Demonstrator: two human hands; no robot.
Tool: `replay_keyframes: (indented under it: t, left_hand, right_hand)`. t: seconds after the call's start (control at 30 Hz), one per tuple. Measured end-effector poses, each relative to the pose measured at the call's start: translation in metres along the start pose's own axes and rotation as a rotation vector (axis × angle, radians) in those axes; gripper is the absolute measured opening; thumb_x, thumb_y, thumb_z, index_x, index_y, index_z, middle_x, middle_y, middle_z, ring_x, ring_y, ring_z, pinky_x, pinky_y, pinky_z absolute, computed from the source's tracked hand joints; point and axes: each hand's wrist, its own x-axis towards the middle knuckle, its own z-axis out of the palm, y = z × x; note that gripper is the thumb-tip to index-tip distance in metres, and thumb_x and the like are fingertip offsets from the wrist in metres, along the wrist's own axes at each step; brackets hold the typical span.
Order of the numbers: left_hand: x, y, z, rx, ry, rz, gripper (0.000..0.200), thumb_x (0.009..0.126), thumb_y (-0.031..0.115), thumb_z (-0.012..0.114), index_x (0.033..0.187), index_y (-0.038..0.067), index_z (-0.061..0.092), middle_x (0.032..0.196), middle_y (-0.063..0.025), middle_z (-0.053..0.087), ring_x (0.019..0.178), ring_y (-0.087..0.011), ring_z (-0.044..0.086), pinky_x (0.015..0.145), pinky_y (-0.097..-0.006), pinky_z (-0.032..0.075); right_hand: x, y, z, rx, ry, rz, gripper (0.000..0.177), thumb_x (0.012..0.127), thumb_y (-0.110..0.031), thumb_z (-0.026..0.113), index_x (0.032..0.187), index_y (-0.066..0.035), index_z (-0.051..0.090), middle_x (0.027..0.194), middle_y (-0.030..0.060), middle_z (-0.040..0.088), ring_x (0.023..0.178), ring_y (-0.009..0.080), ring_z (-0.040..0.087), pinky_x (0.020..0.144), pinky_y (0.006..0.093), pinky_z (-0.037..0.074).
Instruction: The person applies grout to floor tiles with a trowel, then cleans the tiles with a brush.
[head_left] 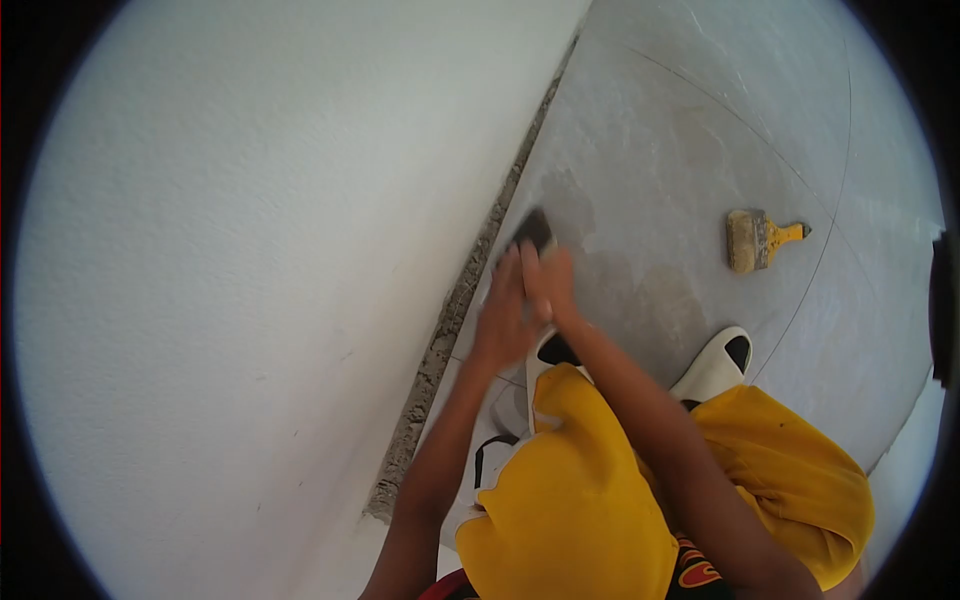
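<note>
Both hands are together near the middle of the view, over the grey floor beside the wall's base. My left hand (505, 315) reaches up with its fingers on the near end of a dark, flat tool (534, 229). Against it, my right hand (556, 285) is closed around the tool's near part, blurred by motion. The tool's dark end lies close to the rough mortar strip (440, 345) along the wall's foot. Its handle is hidden by the hands.
A white wall (240, 250) fills the left side. On the grey tiled floor (660, 160) lies a wide brush (748, 241) with a yellow handle, to the right. My shoes (715, 368) and yellow-clad legs are below. A dark object (942, 305) stands at the right edge.
</note>
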Motion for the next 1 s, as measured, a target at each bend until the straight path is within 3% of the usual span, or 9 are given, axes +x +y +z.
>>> replay_keyframes:
  t: [0.13, 0.23, 0.43, 0.47, 0.53, 0.63, 0.77, 0.83, 1.0]
  left_hand:
    - [0.021, 0.006, -0.007, -0.028, 0.045, -0.006, 0.089, 0.091, 0.067, 0.033, 0.146, -0.002, 0.024, 0.149, -0.0256, 0.029, 0.141, -0.0402, 0.021, 0.115, -0.0445, 0.018]
    - [-0.014, 0.021, 0.021, -0.034, -0.058, -0.025, 0.088, 0.091, 0.067, 0.033, 0.145, -0.002, 0.026, 0.148, -0.0249, 0.03, 0.141, -0.0396, 0.022, 0.114, -0.0428, 0.021]
    - [0.032, 0.014, 0.002, -0.08, -0.02, 0.011, 0.083, 0.094, 0.064, 0.029, 0.144, -0.002, 0.03, 0.147, -0.0247, 0.032, 0.141, -0.0385, 0.024, 0.114, -0.0422, 0.022]
    - [0.018, 0.016, 0.012, -0.035, -0.043, 0.066, 0.082, 0.095, 0.063, 0.03, 0.144, -0.002, 0.03, 0.147, -0.0246, 0.032, 0.14, -0.0388, 0.024, 0.114, -0.0425, 0.022]
    - [-0.012, 0.027, 0.032, 0.029, -0.071, 0.103, 0.08, 0.095, 0.062, 0.03, 0.144, -0.001, 0.029, 0.147, -0.0244, 0.032, 0.14, -0.0395, 0.025, 0.114, -0.0433, 0.021]
    - [-0.026, 0.041, 0.044, 0.061, -0.09, 0.084, 0.079, 0.095, 0.061, 0.031, 0.145, 0.0, 0.028, 0.148, -0.024, 0.032, 0.139, -0.0403, 0.026, 0.114, -0.0446, 0.021]
    - [0.048, 0.016, 0.021, 0.109, 0.002, 0.164, 0.077, 0.096, 0.059, 0.031, 0.145, 0.001, 0.029, 0.147, -0.0241, 0.033, 0.139, -0.0403, 0.026, 0.114, -0.0446, 0.021]
    - [0.097, 0.018, 0.002, 0.048, 0.027, 0.15, 0.077, 0.096, 0.059, 0.03, 0.145, 0.001, 0.029, 0.146, -0.0249, 0.033, 0.138, -0.0403, 0.028, 0.114, -0.0432, 0.022]
    - [0.121, 0.034, 0.006, 0.041, 0.008, 0.168, 0.077, 0.095, 0.061, 0.031, 0.142, -0.001, 0.033, 0.144, -0.0244, 0.037, 0.136, -0.0393, 0.033, 0.111, -0.042, 0.027]
  right_hand:
    - [0.026, -0.01, 0.0, -0.102, 0.051, -0.08, 0.038, 0.085, -0.026, 0.057, 0.069, 0.009, 0.058, 0.06, 0.0251, 0.058, 0.061, 0.038, 0.065, 0.054, 0.0448, 0.045]
    - [-0.021, 0.005, -0.031, 0.19, 0.091, -0.04, 0.043, 0.084, -0.029, 0.059, 0.067, 0.01, 0.056, 0.062, 0.0267, 0.058, 0.058, 0.0379, 0.063, 0.052, 0.0449, 0.044]
    - [0.032, 0.0, -0.021, 0.037, 0.016, -0.087, 0.039, 0.085, -0.027, 0.059, 0.069, 0.009, 0.058, 0.059, 0.026, 0.057, 0.052, 0.0337, 0.061, 0.05, 0.0445, 0.043]
    - [0.011, 0.005, -0.027, 0.08, 0.133, -0.043, 0.037, 0.086, -0.025, 0.057, 0.07, 0.008, 0.058, 0.058, 0.0238, 0.058, 0.051, 0.0278, 0.061, 0.05, 0.0439, 0.043]
    - [-0.046, 0.002, -0.054, 0.265, 0.193, 0.156, 0.035, 0.086, -0.023, 0.056, 0.07, 0.008, 0.058, 0.06, 0.0215, 0.06, 0.054, 0.0256, 0.062, 0.052, 0.0434, 0.044]
    - [-0.062, 0.009, -0.055, 0.189, 0.244, 0.198, 0.032, 0.087, -0.02, 0.055, 0.071, 0.008, 0.059, 0.06, 0.0197, 0.061, 0.056, 0.0251, 0.063, 0.053, 0.0429, 0.045]
    - [0.022, -0.016, -0.04, 0.13, 0.327, 0.02, 0.033, 0.084, -0.021, 0.056, 0.071, 0.009, 0.058, 0.061, 0.0232, 0.06, 0.058, 0.0315, 0.064, 0.055, 0.0435, 0.045]
    - [0.072, -0.044, -0.047, 0.072, 0.204, 0.056, 0.034, 0.083, -0.021, 0.057, 0.071, 0.011, 0.058, 0.064, 0.0257, 0.061, 0.063, 0.0351, 0.066, 0.057, 0.0439, 0.047]
    - [0.095, -0.053, -0.075, 0.121, 0.204, 0.102, 0.037, 0.078, -0.023, 0.06, 0.071, 0.013, 0.057, 0.068, 0.03, 0.061, 0.069, 0.0371, 0.068, 0.058, 0.0439, 0.048]
